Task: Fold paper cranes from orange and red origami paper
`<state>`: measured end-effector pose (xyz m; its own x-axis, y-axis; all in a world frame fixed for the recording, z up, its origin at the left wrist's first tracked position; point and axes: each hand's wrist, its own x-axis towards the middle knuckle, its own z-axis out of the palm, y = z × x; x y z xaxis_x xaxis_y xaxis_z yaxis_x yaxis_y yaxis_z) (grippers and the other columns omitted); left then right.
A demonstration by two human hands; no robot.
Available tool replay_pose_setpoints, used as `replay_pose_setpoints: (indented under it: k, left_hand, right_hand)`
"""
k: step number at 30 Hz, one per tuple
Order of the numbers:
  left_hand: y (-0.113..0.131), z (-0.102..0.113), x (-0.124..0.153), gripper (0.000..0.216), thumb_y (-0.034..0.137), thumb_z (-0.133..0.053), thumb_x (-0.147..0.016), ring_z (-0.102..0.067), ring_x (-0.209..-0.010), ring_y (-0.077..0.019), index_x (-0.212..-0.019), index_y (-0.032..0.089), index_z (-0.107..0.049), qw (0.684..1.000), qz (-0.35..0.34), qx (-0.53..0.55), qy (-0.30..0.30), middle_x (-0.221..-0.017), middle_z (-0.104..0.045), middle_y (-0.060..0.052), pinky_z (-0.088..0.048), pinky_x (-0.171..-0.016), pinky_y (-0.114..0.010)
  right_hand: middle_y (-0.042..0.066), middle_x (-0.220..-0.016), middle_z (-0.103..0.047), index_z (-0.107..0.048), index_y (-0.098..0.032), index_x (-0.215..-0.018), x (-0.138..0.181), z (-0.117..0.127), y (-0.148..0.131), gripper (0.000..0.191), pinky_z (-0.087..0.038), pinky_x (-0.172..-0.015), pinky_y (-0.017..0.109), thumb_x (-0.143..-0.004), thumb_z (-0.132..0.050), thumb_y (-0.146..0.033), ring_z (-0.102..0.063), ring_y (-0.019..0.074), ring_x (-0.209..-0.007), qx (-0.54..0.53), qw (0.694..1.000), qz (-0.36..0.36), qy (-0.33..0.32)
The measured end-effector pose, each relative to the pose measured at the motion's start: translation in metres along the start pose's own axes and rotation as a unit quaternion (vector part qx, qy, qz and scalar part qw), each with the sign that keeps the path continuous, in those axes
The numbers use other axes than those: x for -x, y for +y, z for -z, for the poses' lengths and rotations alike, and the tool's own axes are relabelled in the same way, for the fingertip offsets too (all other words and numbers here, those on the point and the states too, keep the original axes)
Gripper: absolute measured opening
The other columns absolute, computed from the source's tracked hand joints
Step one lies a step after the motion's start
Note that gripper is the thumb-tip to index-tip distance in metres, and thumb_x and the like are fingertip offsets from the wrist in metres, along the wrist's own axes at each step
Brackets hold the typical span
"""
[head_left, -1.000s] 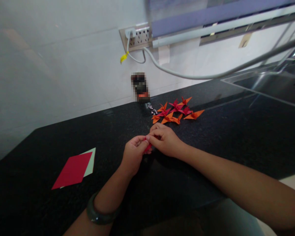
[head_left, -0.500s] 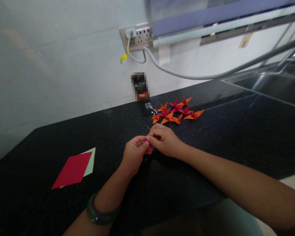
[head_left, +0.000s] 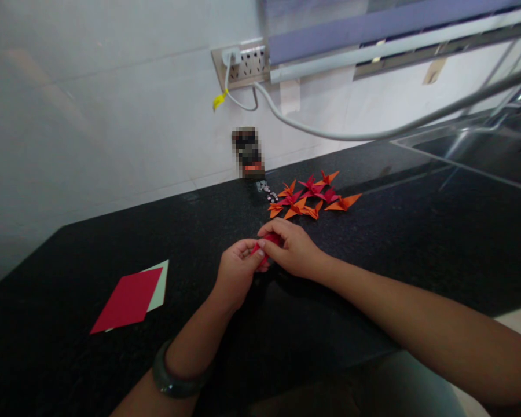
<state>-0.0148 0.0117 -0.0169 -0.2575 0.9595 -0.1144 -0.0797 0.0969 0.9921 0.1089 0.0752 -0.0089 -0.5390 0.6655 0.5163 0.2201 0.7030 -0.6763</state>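
Observation:
Both hands meet over the black countertop (head_left: pixel 373 243), pinching a small folded piece of red paper (head_left: pixel 264 251). My left hand (head_left: pixel 237 272) grips its near side with curled fingers. My right hand (head_left: pixel 292 250) closes over its far side, thumb and forefinger pressed on a fold. Most of the paper is hidden by the fingers. Just beyond the hands lies a cluster of several finished orange and red paper cranes (head_left: pixel 312 196). A dark bangle (head_left: pixel 173 379) circles my left wrist.
A red paper square (head_left: pixel 128 300) lies on a pale green sheet (head_left: pixel 160 289) at the left of the counter. A small dark blurred object (head_left: pixel 248 153) leans on the white wall. Above it a socket strip (head_left: pixel 247 63) feeds a grey cable (head_left: pixel 373 134). A sink (head_left: pixel 481 145) sits far right.
My right hand's fingers have shifted slightly over the red paper, showing more red at its top. The left hand and everything else stay put.

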Motion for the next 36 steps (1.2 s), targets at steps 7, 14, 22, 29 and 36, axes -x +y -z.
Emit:
replay_pose_setpoints:
  k: [7,14,22,29,36]
  left_hand:
    - [0.0005,0.0001,0.0008,0.013,0.018,-0.064,-0.065,-0.053,-0.049,-0.0064,-0.074,0.011,-0.059,1.000,-0.020,0.003,0.008,-0.057,-0.060,0.002,-0.044,-0.050,-0.018]
    - [0.0032,0.0002,0.0019,0.009,0.016,-0.064,-0.063,-0.051,-0.045,-0.0056,-0.069,0.012,-0.059,0.999,-0.022,0.021,0.011,-0.052,-0.058,0.003,-0.041,-0.047,-0.017]
    - [0.0016,0.0008,0.0021,0.011,0.019,-0.065,-0.064,-0.051,-0.047,-0.0065,-0.071,0.012,-0.060,0.999,-0.018,0.027,0.005,-0.055,-0.059,0.002,-0.042,-0.047,-0.018]
    - [0.0009,0.0010,0.0017,0.014,0.021,-0.064,-0.065,-0.052,-0.048,-0.0069,-0.075,0.012,-0.060,1.000,0.004,0.016,-0.007,-0.057,-0.060,0.002,-0.042,-0.047,-0.018]
    - [0.0010,0.0003,0.0021,0.015,0.022,-0.064,-0.066,-0.053,-0.048,-0.0071,-0.075,0.012,-0.059,1.000,0.009,0.019,-0.007,-0.056,-0.059,0.002,-0.043,-0.047,-0.018]
  right_hand:
    - [0.002,-0.074,-0.057,-0.058,-0.015,-0.076,0.0004,-0.0003,0.0011,0.008,-0.040,-0.066,0.024,-0.072,-0.053,-0.011,-0.051,0.0125,-0.070,0.007,1.000,0.009,-0.015]
    - [0.001,-0.072,-0.057,-0.059,-0.016,-0.075,0.0008,-0.0002,-0.0002,0.007,-0.040,-0.065,0.023,-0.074,-0.053,-0.012,-0.051,0.0118,-0.069,0.001,1.000,0.017,-0.024]
    - [0.002,-0.072,-0.058,-0.059,-0.015,-0.075,-0.0001,0.0004,-0.0001,0.008,-0.039,-0.064,0.023,-0.075,-0.052,-0.012,-0.051,0.0122,-0.069,0.009,0.999,0.018,-0.027]
    - [0.002,-0.072,-0.057,-0.059,-0.015,-0.075,-0.0006,-0.0003,0.0005,0.008,-0.039,-0.064,0.023,-0.074,-0.052,-0.013,-0.051,0.0120,-0.069,0.013,0.999,0.006,-0.033]
    - [0.003,-0.071,-0.058,-0.061,-0.012,-0.075,-0.0008,0.0005,-0.0014,0.009,-0.039,-0.063,0.024,-0.075,-0.052,-0.012,-0.051,0.0124,-0.068,0.012,0.999,0.004,-0.041]
